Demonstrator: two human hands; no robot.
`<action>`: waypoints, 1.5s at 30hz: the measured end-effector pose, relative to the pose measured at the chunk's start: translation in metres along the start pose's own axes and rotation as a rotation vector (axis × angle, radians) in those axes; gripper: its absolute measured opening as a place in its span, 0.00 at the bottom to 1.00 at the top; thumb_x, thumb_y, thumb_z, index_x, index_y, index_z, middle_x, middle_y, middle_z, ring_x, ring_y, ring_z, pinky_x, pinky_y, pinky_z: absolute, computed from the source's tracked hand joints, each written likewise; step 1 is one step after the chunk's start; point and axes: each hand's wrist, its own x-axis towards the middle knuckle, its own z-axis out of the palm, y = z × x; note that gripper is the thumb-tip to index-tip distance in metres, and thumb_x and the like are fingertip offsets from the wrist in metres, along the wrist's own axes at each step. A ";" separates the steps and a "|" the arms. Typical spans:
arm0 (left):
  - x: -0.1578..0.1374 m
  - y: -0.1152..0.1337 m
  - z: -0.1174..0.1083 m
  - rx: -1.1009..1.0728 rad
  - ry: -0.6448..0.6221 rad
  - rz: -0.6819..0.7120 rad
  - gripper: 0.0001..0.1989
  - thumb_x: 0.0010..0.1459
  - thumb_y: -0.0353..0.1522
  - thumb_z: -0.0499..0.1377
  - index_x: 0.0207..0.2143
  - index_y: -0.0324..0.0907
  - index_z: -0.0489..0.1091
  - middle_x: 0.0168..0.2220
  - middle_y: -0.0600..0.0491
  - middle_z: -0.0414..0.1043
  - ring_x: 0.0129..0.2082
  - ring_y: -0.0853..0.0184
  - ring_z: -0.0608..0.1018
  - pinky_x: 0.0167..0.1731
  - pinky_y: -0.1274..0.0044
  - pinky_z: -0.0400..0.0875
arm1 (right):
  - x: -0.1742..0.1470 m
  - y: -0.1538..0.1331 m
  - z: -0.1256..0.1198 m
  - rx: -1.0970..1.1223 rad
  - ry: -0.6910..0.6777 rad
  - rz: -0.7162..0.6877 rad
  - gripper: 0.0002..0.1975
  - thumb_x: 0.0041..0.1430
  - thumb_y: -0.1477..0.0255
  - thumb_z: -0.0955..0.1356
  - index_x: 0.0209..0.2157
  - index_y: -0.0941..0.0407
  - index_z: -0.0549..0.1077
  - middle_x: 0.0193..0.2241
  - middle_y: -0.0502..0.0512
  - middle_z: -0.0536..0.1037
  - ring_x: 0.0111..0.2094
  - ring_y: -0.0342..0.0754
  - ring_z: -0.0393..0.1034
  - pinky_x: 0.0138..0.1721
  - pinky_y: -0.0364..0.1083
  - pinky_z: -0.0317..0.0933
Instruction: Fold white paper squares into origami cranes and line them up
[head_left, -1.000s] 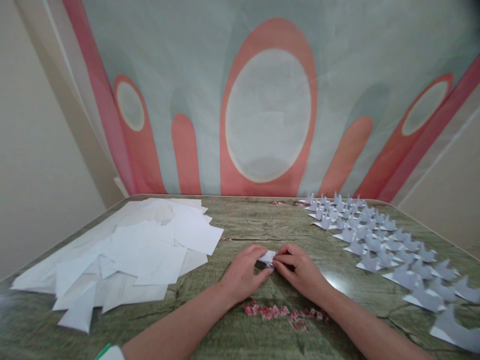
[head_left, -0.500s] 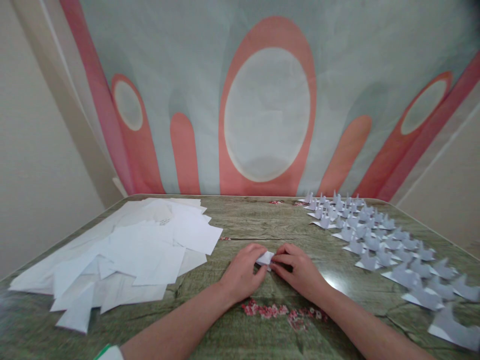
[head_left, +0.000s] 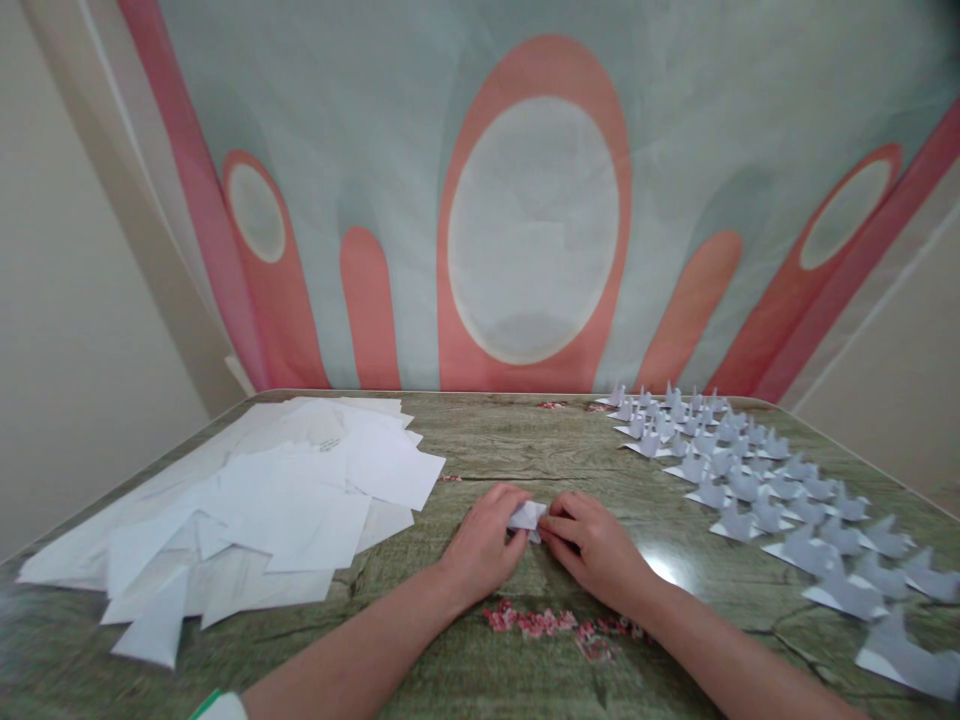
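A small folded piece of white paper is held between my two hands, low over the middle of the table. My left hand is closed on its left side, fingers over the far edge and thumb at the near edge. At the right edge, my right hand pinches the paper between thumb and fingertips. Parts of the paper are hidden behind the fingers, so its full folded shape cannot be made out.
A wide heap of loose white paper sheets covers the table's left side. On the right stand several rows of folded white paper birds. The wood-patterned table has printed pink flowers and ends at a patterned backdrop.
The folded paper has shifted slightly left and turned a little in my fingers. My right fingertips have moved a bit along its right edge. The heap and the birds are unchanged.
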 end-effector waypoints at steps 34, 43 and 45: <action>0.001 -0.003 0.001 -0.038 0.036 -0.013 0.20 0.47 0.21 0.54 0.44 0.42 0.63 0.41 0.51 0.65 0.43 0.64 0.67 0.45 0.71 0.62 | 0.000 -0.021 -0.006 -0.134 0.064 0.071 0.07 0.54 0.69 0.66 0.35 0.52 0.75 0.47 0.59 0.64 0.49 0.58 0.54 0.47 0.58 0.55; 0.002 -0.001 0.000 -0.058 0.031 -0.014 0.22 0.46 0.20 0.53 0.44 0.43 0.63 0.42 0.51 0.65 0.44 0.65 0.67 0.47 0.73 0.61 | 0.000 -0.016 -0.002 -0.123 -0.057 0.069 0.12 0.56 0.64 0.64 0.41 0.51 0.72 0.49 0.56 0.66 0.52 0.58 0.52 0.49 0.58 0.52; 0.002 -0.002 0.000 -0.049 0.033 -0.026 0.21 0.46 0.20 0.53 0.44 0.42 0.63 0.42 0.51 0.65 0.44 0.65 0.67 0.46 0.73 0.62 | 0.000 -0.016 -0.002 -0.105 -0.068 0.071 0.13 0.56 0.63 0.64 0.42 0.51 0.71 0.48 0.56 0.67 0.51 0.56 0.53 0.49 0.57 0.53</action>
